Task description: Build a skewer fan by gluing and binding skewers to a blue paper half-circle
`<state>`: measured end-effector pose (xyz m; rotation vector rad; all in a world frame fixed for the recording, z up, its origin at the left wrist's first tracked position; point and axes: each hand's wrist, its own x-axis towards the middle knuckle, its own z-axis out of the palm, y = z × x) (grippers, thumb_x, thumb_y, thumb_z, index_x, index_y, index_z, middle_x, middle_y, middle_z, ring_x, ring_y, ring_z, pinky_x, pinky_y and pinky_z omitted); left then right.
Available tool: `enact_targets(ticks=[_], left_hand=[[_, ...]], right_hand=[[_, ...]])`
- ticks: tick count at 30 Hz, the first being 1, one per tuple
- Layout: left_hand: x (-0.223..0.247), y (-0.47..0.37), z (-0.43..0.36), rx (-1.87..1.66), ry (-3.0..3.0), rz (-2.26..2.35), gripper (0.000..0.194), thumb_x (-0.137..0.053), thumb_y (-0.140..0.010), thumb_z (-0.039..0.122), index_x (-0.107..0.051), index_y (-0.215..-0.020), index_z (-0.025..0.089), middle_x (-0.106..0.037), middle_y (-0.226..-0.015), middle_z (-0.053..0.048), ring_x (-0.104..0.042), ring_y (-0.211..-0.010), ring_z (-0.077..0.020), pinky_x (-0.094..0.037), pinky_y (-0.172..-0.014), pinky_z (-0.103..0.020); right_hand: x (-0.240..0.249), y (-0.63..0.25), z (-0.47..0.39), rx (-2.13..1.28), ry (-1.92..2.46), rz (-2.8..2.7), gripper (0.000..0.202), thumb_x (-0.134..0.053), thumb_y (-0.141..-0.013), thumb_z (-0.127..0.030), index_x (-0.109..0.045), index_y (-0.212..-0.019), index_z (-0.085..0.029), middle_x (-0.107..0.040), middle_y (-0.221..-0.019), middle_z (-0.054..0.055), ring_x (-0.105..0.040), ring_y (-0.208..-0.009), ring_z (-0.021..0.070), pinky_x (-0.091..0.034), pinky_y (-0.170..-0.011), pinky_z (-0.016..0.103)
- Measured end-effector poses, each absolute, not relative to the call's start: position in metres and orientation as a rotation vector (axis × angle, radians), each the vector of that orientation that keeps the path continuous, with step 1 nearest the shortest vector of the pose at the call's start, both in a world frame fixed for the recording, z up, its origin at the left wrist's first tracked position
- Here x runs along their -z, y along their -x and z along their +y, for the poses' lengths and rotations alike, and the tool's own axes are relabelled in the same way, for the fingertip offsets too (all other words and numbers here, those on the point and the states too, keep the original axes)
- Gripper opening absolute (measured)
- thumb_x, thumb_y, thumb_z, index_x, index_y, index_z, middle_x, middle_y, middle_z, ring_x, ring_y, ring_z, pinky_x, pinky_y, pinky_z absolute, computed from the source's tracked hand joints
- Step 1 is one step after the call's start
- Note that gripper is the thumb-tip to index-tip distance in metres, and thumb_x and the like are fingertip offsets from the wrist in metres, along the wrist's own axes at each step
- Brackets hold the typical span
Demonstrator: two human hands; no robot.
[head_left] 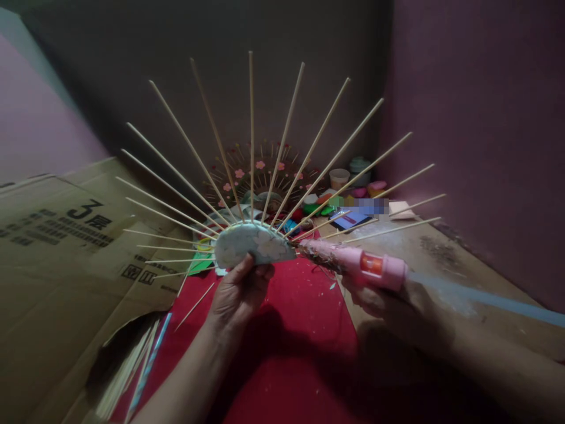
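Note:
My left hand (242, 288) pinches the lower edge of a pale half-round base (238, 244), thumb in front. Several thin wooden sticks (251, 135) fan out from the curved rim of this base. My right hand (379, 303) is wrapped round a pink hot glue gun (388, 270) with an orange-red part in its body. The glue gun's dark, crusted front points left, close to the right end of the base. Whether its tip touches the base I cannot tell.
Below lies a red cloth (291, 353). A cardboard box (57, 265) stands left, near loose sticks (128, 371) and a striped straw (148, 362). Behind are a flower-decorated stick fan (238, 174), a cup (339, 178), a phone-like device (353, 218) and coloured scraps. A blue strip (489, 299) crosses the right side.

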<state>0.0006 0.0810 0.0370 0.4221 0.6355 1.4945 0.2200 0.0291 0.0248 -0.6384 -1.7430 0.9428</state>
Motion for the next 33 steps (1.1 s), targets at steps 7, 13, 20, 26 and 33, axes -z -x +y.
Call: enact_targets(ticks=[7, 13, 20, 26, 33], left_hand=[[-0.0348, 0.0031, 0.0817, -1.479, -0.454, 0.618, 0.019, -0.062, -0.066, -0.004, -0.059, -0.078, 0.012, -0.063, -0.065, -0.001, -0.047, -0.045, -0.0073, -0.045, -0.044, -0.020], [-0.0334, 0.0052, 0.0831, -1.463, -0.448, 0.626, 0.023, -0.064, -0.063, -0.002, -0.059, -0.080, 0.013, -0.065, -0.067, -0.002, -0.047, -0.045, -0.0079, -0.045, -0.043, -0.020], [-0.0312, 0.0060, 0.0835, -1.452, -0.522, 0.634, 0.029, -0.069, -0.059, -0.001, -0.061, -0.082, 0.015, -0.066, -0.068, -0.002, -0.048, -0.046, -0.0071, -0.045, -0.044, -0.019], [-0.0309, 0.0033, 0.0811, -1.473, -0.516, 0.692, 0.033, -0.075, -0.050, 0.000, -0.061, -0.077, 0.014, -0.066, -0.069, -0.002, -0.047, -0.046, -0.0077, -0.043, -0.042, -0.020], [-0.0303, 0.0012, 0.0791, -1.461, -0.541, 0.706, 0.024, -0.071, -0.057, 0.000, -0.061, -0.074, 0.014, -0.063, -0.066, -0.001, -0.048, -0.048, -0.0073, -0.044, -0.045, -0.020]], right_hand=[[-0.0288, -0.2204, 0.0291, -0.902, 0.638, -1.783, 0.045, -0.044, -0.091, -0.026, -0.046, -0.136, -0.024, -0.045, -0.142, 0.004, -0.037, -0.134, 0.0234, -0.027, -0.115, 0.042], [-0.0269, -0.2216, 0.0301, -0.854, 0.621, -1.780, 0.045, -0.044, -0.090, -0.026, -0.047, -0.135, -0.023, -0.047, -0.141, 0.006, -0.041, -0.132, 0.0242, -0.031, -0.112, 0.042], [-0.0278, -0.2220, 0.0254, -0.717, 0.734, -1.746, 0.037, -0.051, -0.088, -0.028, -0.059, -0.124, -0.027, -0.071, -0.093, 0.007, -0.067, -0.084, 0.0218, -0.056, -0.075, 0.034], [-0.0228, -0.2215, 0.0245, -0.762, 0.784, -1.718, 0.036, -0.051, -0.088, -0.030, -0.060, -0.123, -0.027, -0.065, -0.064, 0.002, -0.055, -0.049, 0.0131, -0.052, -0.053, 0.026], [-0.0280, -0.2218, 0.0258, -0.826, 0.782, -1.756, 0.044, -0.048, -0.088, -0.028, -0.051, -0.132, -0.024, -0.069, -0.074, 0.005, -0.067, -0.084, 0.0205, -0.056, -0.076, 0.032]])
